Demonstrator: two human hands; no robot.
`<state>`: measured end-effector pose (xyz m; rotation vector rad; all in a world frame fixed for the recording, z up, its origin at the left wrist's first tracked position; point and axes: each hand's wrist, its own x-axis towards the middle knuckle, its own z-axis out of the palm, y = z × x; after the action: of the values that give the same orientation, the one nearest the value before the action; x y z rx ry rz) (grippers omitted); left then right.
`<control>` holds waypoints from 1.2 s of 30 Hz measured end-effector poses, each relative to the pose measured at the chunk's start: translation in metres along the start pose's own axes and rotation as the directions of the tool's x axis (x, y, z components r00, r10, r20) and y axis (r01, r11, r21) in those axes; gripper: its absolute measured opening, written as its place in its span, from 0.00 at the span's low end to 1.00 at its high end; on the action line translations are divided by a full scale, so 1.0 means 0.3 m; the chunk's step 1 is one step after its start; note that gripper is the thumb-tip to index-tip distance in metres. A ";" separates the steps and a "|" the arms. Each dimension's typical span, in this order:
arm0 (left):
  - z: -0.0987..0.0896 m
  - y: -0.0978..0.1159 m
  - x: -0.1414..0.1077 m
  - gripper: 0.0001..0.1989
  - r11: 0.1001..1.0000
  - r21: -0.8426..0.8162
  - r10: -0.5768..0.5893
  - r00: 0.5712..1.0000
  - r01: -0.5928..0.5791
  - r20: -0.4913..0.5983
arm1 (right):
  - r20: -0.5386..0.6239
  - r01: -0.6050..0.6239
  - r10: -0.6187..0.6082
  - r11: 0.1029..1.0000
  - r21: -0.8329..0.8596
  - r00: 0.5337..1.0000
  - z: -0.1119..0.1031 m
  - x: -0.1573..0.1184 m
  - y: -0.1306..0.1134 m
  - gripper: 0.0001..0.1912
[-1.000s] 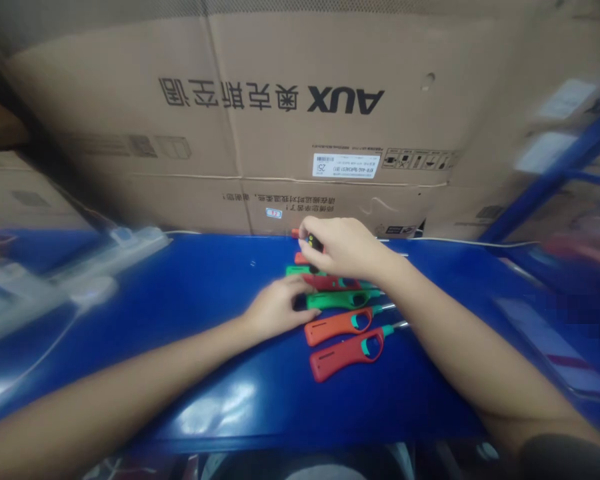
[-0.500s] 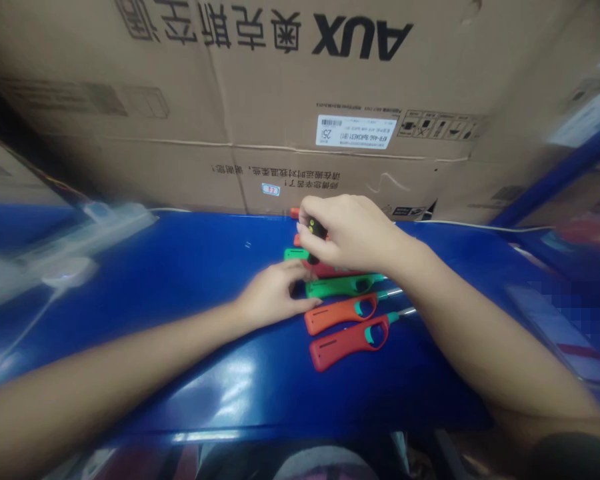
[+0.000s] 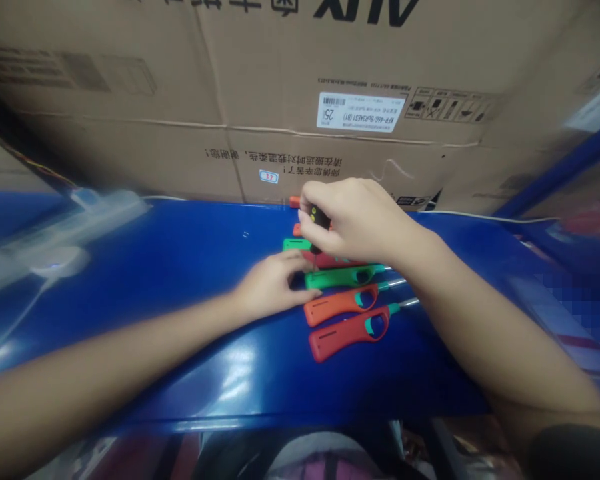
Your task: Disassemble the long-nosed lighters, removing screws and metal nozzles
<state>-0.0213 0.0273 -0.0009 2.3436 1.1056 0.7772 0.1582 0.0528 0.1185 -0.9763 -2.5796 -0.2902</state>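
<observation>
Several long-nosed gas lighters lie in a row on the blue table. My left hand (image 3: 273, 287) holds the handle end of a green lighter (image 3: 337, 277) between thumb and fingers. Above that end, my right hand (image 3: 353, 217) is closed around a screwdriver (image 3: 319, 217) with a black handle and yellow dots. The screwdriver points down at the green lighter; its tip is too fine to make out. Closer to me are an orange lighter (image 3: 337, 305) and a red lighter (image 3: 343, 338). Beyond, my right hand partly covers another red lighter, another green lighter (image 3: 296, 245) and orange ends.
A large cardboard box (image 3: 190, 160) stands along the back of the blue table (image 3: 190, 373). On the left are a blurred power strip (image 3: 115, 217) and a white round device (image 3: 60, 262) with a cable. A white cable (image 3: 490, 217) runs along the back right.
The view has tipped down slightly, so the box and lighters appear shifted. Both hands keep nearly the same place over the green lighter, the screwdriver still in my right hand.
</observation>
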 end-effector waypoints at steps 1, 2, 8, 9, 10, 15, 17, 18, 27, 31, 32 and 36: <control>0.000 -0.001 0.000 0.15 1.000 -0.002 0.001 1.000 -0.001 0.000 | 0.001 0.000 0.000 1.000 0.002 1.000 0.000 0.000 -0.001 0.12; 0.000 -0.002 0.000 0.15 1.000 -0.003 0.003 1.000 -0.003 -0.002 | 0.002 0.000 0.000 1.000 0.004 1.000 0.001 -0.001 -0.001 0.13; 0.000 -0.001 0.001 0.14 1.000 0.004 0.003 1.000 -0.003 -0.003 | 0.019 -0.011 0.011 1.000 0.012 1.000 0.000 -0.002 -0.008 0.15; -0.001 0.001 0.001 0.14 1.000 0.006 0.002 1.000 -0.001 -0.003 | 0.025 -0.013 0.013 1.000 0.010 1.000 0.000 -0.002 -0.010 0.15; -0.001 0.003 0.002 0.14 1.000 0.008 0.000 1.000 0.001 -0.004 | 0.030 -0.014 0.014 1.000 0.006 0.999 -0.001 -0.002 -0.011 0.15; -0.002 0.005 0.005 0.13 1.000 -0.001 -0.005 1.000 0.005 -0.009 | 0.038 -0.014 0.014 1.000 -0.009 0.999 -0.005 -0.002 -0.013 0.16; -0.002 0.004 0.005 0.13 1.000 -0.001 -0.008 1.000 0.008 -0.006 | 0.034 -0.010 0.011 1.000 -0.006 0.999 -0.005 -0.002 -0.010 0.15; -0.002 0.003 0.005 0.13 1.000 0.002 -0.009 1.000 0.009 -0.005 | 0.032 -0.009 0.009 1.000 -0.003 0.999 -0.005 -0.002 -0.009 0.15; -0.003 0.001 0.005 0.14 1.000 0.004 -0.004 1.000 0.004 -0.004 | 0.034 -0.009 0.011 0.999 -0.036 0.999 0.000 0.000 -0.012 0.16; -0.003 0.000 0.005 0.15 1.000 0.005 -0.009 1.000 0.009 0.006 | 0.065 -0.030 0.035 0.997 -0.071 0.997 -0.015 0.001 -0.018 0.21; -0.003 0.000 0.005 0.14 1.000 0.005 -0.009 1.000 0.009 0.009 | 0.083 -0.030 0.035 0.997 -0.065 0.996 -0.022 0.000 -0.020 0.21; -0.002 -0.002 0.007 0.13 1.000 0.015 0.001 1.000 -0.001 -0.001 | 0.157 0.001 -0.008 0.999 0.045 0.988 -0.049 -0.007 -0.026 0.18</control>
<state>-0.0208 0.0292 -0.0002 2.3564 1.1139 0.7735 0.1583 0.0411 0.1304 -1.0151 -2.7174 -0.1617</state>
